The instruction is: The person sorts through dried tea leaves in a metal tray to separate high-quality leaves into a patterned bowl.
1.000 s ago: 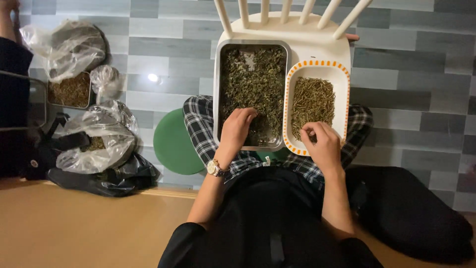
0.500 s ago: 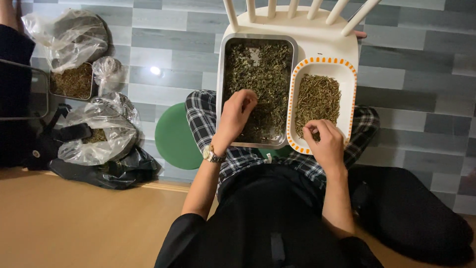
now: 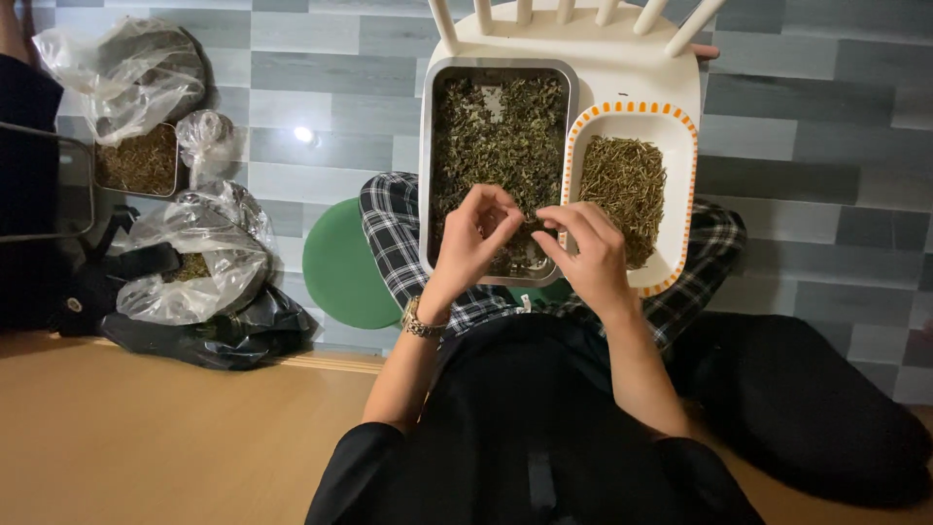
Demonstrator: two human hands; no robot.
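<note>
Here, you held both hands just below the centre of the frame, over the near end of the metal tray (image 3: 442,175). Your left hand (image 3: 473,238), with a wristwatch (image 3: 421,324) on its wrist, had its fingers curled in and pinched on a small sprig of dried herb (image 3: 530,222). Your right hand (image 3: 588,253) met it from the right, thumb and forefinger closed on the same sprig, so the fingertips of the two hands nearly touched. The tray, full of dark green dried leaves, lay on a white chair seat (image 3: 622,68) at the upper middle. Just beside it, to the right, sat a white dish with an orange-dotted rim (image 3: 680,194) holding paler stems. At the left of the frame lay clear plastic bags (image 3: 194,262) on the tiled floor (image 3: 826,117).
</note>
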